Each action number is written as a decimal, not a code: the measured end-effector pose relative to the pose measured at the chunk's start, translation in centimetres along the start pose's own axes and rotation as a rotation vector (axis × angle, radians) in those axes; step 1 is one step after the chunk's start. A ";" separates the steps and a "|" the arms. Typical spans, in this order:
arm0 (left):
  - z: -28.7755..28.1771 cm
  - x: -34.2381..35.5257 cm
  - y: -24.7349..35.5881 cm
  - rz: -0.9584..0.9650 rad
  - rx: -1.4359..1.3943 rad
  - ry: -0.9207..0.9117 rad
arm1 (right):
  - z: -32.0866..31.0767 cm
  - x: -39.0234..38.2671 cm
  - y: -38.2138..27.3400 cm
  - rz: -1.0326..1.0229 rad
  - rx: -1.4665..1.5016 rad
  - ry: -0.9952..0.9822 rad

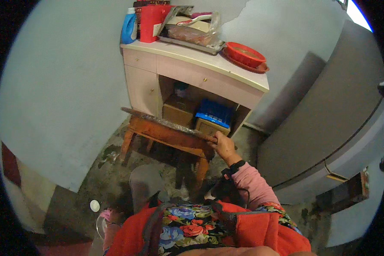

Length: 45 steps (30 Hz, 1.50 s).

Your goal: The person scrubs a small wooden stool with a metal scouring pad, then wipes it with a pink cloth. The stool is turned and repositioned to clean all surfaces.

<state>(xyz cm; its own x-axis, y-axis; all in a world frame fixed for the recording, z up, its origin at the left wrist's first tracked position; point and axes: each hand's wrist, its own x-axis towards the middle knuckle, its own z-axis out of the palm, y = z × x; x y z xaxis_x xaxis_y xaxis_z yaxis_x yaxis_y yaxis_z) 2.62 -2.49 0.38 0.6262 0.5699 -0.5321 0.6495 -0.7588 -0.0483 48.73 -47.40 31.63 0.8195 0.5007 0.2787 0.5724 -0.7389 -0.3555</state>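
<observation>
My right hand is closed round the near end of a long, narrow, dark strip with a pale speckled surface, held across the top of a small wooden stool. Whether the strip rests on the stool is hard to tell. Low at the left, by my red-and-floral clothing, a pink item and a thin pale loop show near my left arm; my left hand's fingers cannot be made out.
A cabinet holds a blue container, red containers, a bagged tray, a red basin and boxes below. A grey refrigerator stands right; a wall rises left. A white disc lies low left.
</observation>
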 end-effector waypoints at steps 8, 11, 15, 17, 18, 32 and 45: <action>1.4 4.2 3.7 -0.029 -0.030 -0.023 | -1.6 0.5 0.9 0.027 0.000 0.011; 2.0 5.9 5.2 -0.041 -0.036 -0.044 | -1.1 0.5 1.2 0.068 -0.043 -0.037; 2.3 7.6 6.6 -0.049 -0.055 -0.040 | -0.9 0.6 1.5 0.081 -0.063 -0.027; 2.3 8.0 6.6 -0.046 -0.060 -0.040 | -1.0 0.6 1.4 0.097 -0.087 -0.052; 2.4 8.1 6.5 -0.045 -0.066 -0.043 | -1.0 0.5 1.3 0.114 -0.076 -0.059; 3.0 10.3 5.3 -0.061 -0.105 -0.066 | -1.0 0.3 0.4 0.119 -0.032 -0.048; 0.8 11.5 2.1 -0.111 -0.174 -0.018 | -1.4 0.5 -0.2 0.115 -0.027 -0.027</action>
<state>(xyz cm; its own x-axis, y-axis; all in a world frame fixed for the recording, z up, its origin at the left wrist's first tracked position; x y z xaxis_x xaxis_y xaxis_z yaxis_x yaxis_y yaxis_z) 10.83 2.25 -6.55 0.5397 0.6401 -0.5468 0.7799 -0.6248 0.0384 48.96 -47.65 33.04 0.8803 0.4238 0.2132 0.4740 -0.8037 -0.3598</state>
